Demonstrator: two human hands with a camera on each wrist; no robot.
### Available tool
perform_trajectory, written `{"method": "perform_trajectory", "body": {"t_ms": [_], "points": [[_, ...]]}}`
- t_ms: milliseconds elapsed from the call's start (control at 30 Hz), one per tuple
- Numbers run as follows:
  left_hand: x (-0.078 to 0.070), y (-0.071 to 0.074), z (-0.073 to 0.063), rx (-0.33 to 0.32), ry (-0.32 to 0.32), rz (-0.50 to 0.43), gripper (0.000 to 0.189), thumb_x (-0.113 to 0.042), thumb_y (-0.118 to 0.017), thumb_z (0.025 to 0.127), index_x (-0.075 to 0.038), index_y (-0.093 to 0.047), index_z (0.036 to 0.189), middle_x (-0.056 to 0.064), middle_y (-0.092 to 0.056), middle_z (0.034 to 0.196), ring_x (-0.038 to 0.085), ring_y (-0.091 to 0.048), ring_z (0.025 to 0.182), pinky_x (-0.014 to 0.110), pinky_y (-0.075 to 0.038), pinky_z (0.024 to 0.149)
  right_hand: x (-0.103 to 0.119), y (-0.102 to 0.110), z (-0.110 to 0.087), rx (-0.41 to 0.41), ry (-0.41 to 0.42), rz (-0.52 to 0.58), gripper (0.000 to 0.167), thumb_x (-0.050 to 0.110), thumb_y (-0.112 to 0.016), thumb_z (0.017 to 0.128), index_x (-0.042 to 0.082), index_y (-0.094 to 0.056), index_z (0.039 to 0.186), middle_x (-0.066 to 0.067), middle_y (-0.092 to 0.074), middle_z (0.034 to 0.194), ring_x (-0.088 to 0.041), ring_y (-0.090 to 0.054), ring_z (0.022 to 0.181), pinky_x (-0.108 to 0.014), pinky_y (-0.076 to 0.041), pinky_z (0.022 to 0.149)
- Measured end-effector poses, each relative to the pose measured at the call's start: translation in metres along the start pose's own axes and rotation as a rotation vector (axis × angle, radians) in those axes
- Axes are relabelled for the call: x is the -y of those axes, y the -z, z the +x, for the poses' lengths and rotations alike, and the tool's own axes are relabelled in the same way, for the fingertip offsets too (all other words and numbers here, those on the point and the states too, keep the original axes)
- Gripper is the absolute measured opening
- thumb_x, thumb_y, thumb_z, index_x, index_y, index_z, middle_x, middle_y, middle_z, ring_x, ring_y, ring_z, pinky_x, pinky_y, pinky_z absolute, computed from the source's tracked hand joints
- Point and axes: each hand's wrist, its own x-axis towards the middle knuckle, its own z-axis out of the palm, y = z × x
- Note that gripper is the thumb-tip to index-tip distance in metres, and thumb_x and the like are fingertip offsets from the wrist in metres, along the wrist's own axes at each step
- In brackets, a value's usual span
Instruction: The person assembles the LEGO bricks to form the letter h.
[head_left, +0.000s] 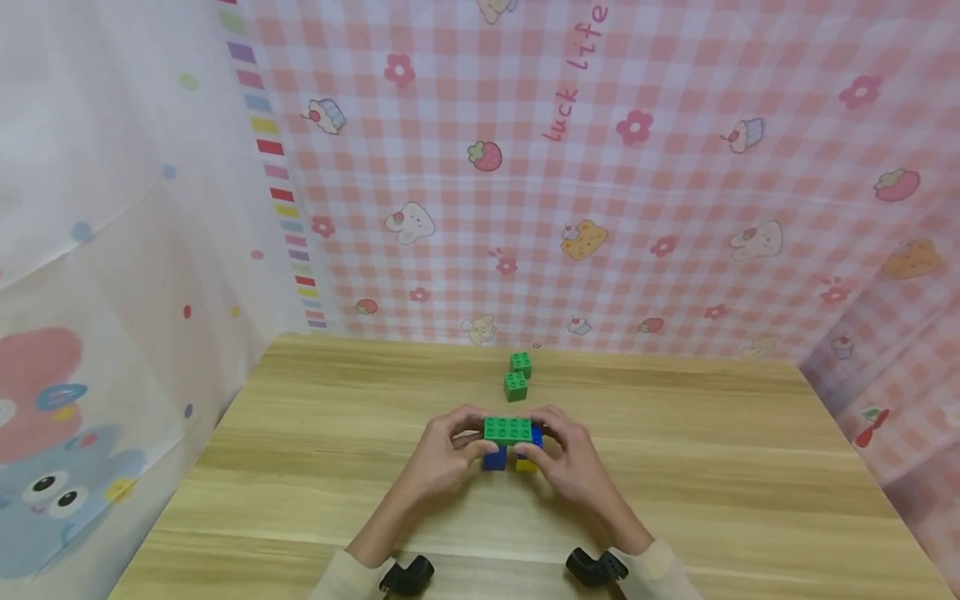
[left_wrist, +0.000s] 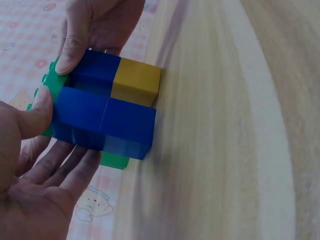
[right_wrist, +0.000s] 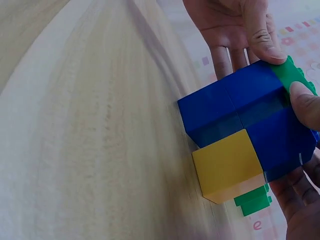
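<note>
A building-block structure (head_left: 495, 457) stands on the table between both hands. A long green studded block (head_left: 507, 429) bridges the top of two columns. One column is two blue blocks (left_wrist: 127, 125); the other has a blue block (right_wrist: 282, 140) over a yellow block (right_wrist: 227, 165). My left hand (head_left: 442, 454) grips the structure's left side, its thumb on the green block and fingers behind. From the right, my right hand (head_left: 570, 454) holds it likewise, thumb against the green block's near side. The fingers behind are partly hidden in the head view.
Two small green blocks (head_left: 515, 387) sit behind the structure, close together near the back of the wooden table (head_left: 337, 400). A pink checked cloth (head_left: 465, 192) hangs along the back edge, and a white printed cloth (head_left: 135, 250) hangs on the left.
</note>
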Motion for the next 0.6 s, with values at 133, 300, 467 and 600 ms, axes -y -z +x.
{"method": "perform_trajectory", "body": {"t_ms": [133, 300, 467, 600], "points": [[0.000, 0.002, 0.000, 0.020, 0.016, -0.016, 0.031, -0.006, -0.075, 0.092, -0.010, -0.067, 0.122, 0.014, -0.070, 0.122, 0.028, -0.067, 0.120, 0.027, -0.057, 0.103, -0.001, 0.000, -0.001, -0.003, 0.024, -0.008, 0.030, 0.017, -0.077, 0.092, 0.017, -0.069, 0.121, 0.002, -0.068, 0.115, -0.010, -0.064, 0.105, -0.042, -0.060, 0.099], [0.001, 0.007, 0.000, 0.044, 0.029, -0.022, 0.047, -0.009, -0.081, 0.088, -0.011, -0.065, 0.131, 0.011, -0.069, 0.126, 0.028, -0.065, 0.123, 0.033, -0.055, 0.107, -0.001, 0.002, -0.002, 0.016, -0.004, -0.003, 0.030, 0.019, -0.077, 0.093, 0.019, -0.069, 0.121, 0.004, -0.068, 0.115, -0.010, -0.065, 0.106, -0.041, -0.060, 0.100], [0.001, 0.013, 0.001, 0.052, 0.013, -0.015, 0.060, -0.010, -0.084, 0.084, -0.014, -0.061, 0.139, 0.011, -0.068, 0.127, 0.030, -0.064, 0.123, 0.038, -0.055, 0.108, 0.001, 0.005, -0.002, 0.021, 0.002, 0.006, 0.030, 0.020, -0.077, 0.092, 0.019, -0.069, 0.122, 0.004, -0.068, 0.115, -0.010, -0.066, 0.107, -0.041, -0.060, 0.099], [0.003, 0.018, 0.003, 0.065, 0.014, 0.003, 0.060, -0.016, -0.084, 0.085, -0.012, -0.060, 0.140, 0.013, -0.067, 0.130, 0.032, -0.063, 0.124, 0.039, -0.056, 0.108, 0.000, 0.008, -0.003, 0.026, 0.020, 0.013, 0.031, 0.020, -0.078, 0.092, 0.017, -0.069, 0.122, 0.003, -0.069, 0.116, -0.010, -0.065, 0.106, -0.040, -0.061, 0.098]]}}
